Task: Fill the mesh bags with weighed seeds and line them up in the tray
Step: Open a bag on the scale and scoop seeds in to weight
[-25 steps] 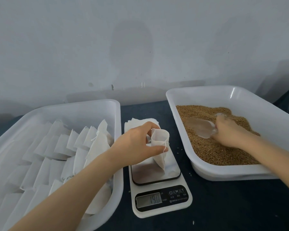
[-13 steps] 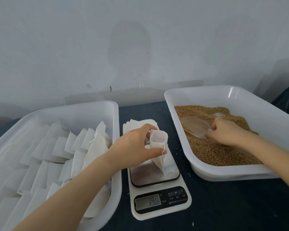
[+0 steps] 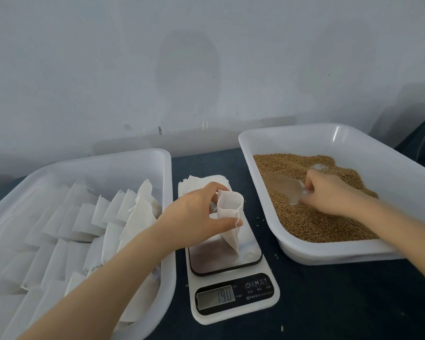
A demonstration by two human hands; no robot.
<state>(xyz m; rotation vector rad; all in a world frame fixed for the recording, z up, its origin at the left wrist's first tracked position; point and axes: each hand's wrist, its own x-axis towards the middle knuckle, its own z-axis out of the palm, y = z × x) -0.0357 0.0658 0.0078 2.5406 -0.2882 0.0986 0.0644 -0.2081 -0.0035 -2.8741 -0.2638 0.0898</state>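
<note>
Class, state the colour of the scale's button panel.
Black, with pale symbols, on the white scale; seen in the head view, the only one.

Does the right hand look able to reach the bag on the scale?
Probably yes: the left hand holds the mesh bag open on the scale; only the seed tray's wall separates it from the scoop in the right hand.

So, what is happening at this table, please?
A person is filling small bags with seeds. The left hand pinches an open mesh bag over the scale. The right hand grips a clear scoop in the seeds of the right tray. Other bags stand in rows in the left tray.
</note>
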